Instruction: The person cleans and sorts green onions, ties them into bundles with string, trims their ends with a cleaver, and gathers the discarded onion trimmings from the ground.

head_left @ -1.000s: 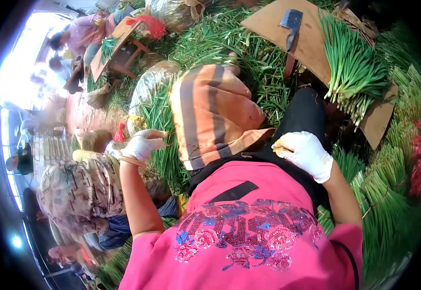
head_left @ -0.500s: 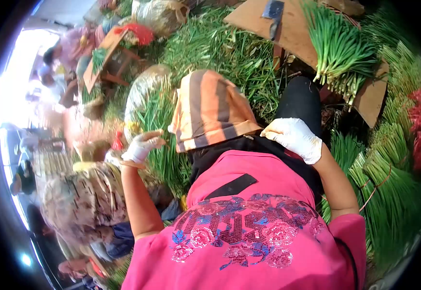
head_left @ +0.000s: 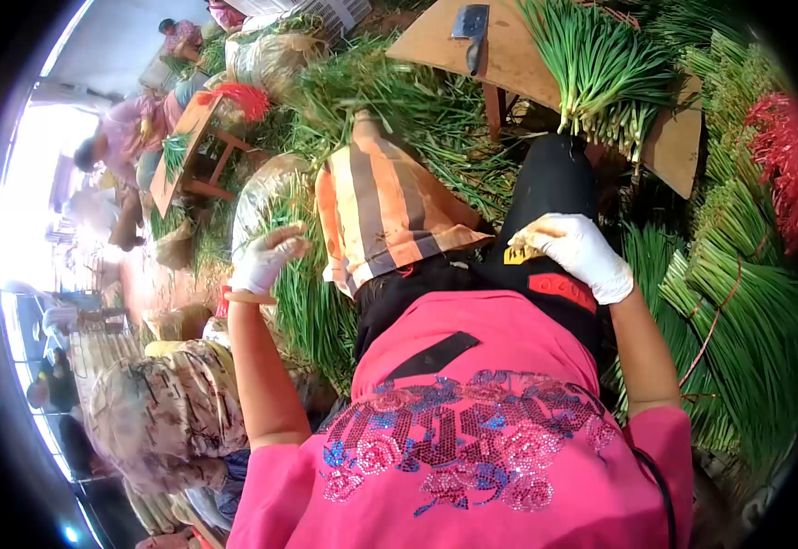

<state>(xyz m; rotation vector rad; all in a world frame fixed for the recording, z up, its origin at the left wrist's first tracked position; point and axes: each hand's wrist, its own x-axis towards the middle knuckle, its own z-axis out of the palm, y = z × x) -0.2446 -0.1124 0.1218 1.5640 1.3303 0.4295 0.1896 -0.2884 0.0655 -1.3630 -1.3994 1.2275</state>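
Observation:
My left hand (head_left: 273, 259), in a white glove, hovers left of my lap near long green leaves (head_left: 312, 316). Its fingers are parted and slightly bent, with nothing visible in them. Above my right thigh, my white-gloved right hand (head_left: 575, 252) has loosely curved fingers and shows nothing held. Beneath it are black trousers (head_left: 553, 178), with a yellow patch (head_left: 520, 254) and a red strip (head_left: 562, 290). An orange-and-brown striped cloth (head_left: 394, 201) lies over my other leg, between the two hands.
A wooden board (head_left: 431, 46) holds a cleaver (head_left: 472, 32) and a bunch of green stalks (head_left: 600, 73). Tied bundles (head_left: 738, 320) and red ties (head_left: 788, 165) lie at right. Loose greens (head_left: 417, 101) cover the floor ahead. Several people work at left, one by a small table (head_left: 188, 151).
The view has shifted, bringing the striped cloth's far end into sight. My right hand has lifted off the lap, uncovering the yellow patch and red strip. My left hand has risen slightly.

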